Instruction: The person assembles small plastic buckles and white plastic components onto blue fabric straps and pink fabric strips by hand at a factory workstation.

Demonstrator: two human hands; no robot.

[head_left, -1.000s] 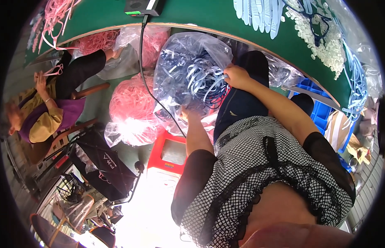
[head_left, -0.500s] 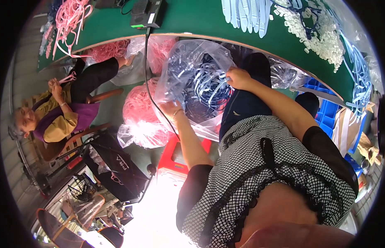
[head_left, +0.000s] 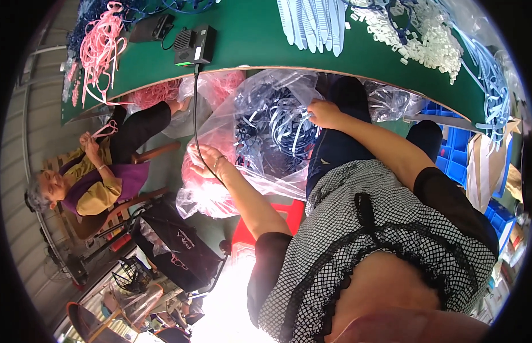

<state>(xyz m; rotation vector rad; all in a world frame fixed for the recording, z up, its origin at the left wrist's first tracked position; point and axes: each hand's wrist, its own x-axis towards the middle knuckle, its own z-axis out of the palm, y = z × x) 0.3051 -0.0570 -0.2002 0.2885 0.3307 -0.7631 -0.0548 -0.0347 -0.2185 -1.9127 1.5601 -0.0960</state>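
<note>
A big clear plastic bag point(head_left: 266, 131) full of dark blue and white straps hangs below the edge of the green table point(head_left: 254, 43). My left hand point(head_left: 204, 158) grips the bag's left side, next to a black cable. My right hand point(head_left: 323, 112) holds the bag's upper right edge, fingers closed on the plastic. A second clear bag with pink straps point(head_left: 203, 188) lies lower left of the first, under my left hand.
On the table lie pink straps point(head_left: 100, 48), pale blue straps point(head_left: 314, 23), white pieces point(head_left: 426, 34) and a black box point(head_left: 194, 46) with a hanging cable. A seated person point(head_left: 100, 171) works at the left. A red stool point(head_left: 260, 228), a black bag point(head_left: 174, 246) and blue crates point(head_left: 454, 148) stand around.
My left hand has slid left and down along the bag, away from the right hand. The bag is spread wider. The view has shifted so the table shows more.
</note>
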